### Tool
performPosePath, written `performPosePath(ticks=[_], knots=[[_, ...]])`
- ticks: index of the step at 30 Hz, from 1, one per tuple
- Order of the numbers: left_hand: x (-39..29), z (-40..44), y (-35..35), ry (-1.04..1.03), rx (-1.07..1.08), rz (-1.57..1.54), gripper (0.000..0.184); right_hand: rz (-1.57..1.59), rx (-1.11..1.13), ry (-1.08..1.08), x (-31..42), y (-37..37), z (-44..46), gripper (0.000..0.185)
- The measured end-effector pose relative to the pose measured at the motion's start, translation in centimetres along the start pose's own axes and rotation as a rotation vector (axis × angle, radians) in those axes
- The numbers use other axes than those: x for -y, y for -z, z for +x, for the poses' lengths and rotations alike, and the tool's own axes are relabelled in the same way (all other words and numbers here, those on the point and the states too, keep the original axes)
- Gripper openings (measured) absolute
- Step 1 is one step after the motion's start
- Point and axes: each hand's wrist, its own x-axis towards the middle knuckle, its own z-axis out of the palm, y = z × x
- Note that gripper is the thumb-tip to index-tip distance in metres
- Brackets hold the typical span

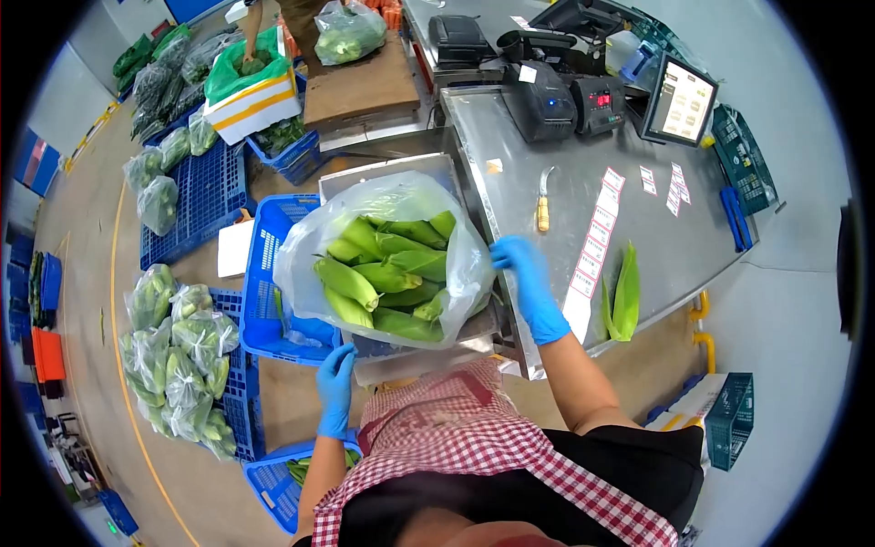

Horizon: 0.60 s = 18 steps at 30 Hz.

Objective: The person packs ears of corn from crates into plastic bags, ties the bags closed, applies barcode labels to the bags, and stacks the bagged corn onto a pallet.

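Corn [387, 276] hides the bag's [401, 196] base; left fingers [343, 356], right fingers [508, 252]: gripping? Cannot tell.

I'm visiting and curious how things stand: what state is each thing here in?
large plastic bag, open at the top
green corn, in husks inside the bag
smaller bags, filled
blue crate, upright
monitor, lit
red digits, lit
curved knife, blade bare, lying on the table
label strip, laid out flat
husk leaves, lying on the table
left hand, gloved, holding nothing visible
right hand, gloved, at the bag's edge, contact unclear
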Motion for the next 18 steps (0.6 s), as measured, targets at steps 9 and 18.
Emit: performPosePath(ticks=[9,18], knots=[[13.7,-10.5,7.4,0.478,-0.162,-0.095,0.021,-0.332,0.571,0.362,5.1,-8.1,-8.8,0.011],[31.3,-31.8,12.8,0.699,-0.761,0.005,0.031,-0.95,1.285,0.445,-8.2,-22.6,-23.9,0.008]])
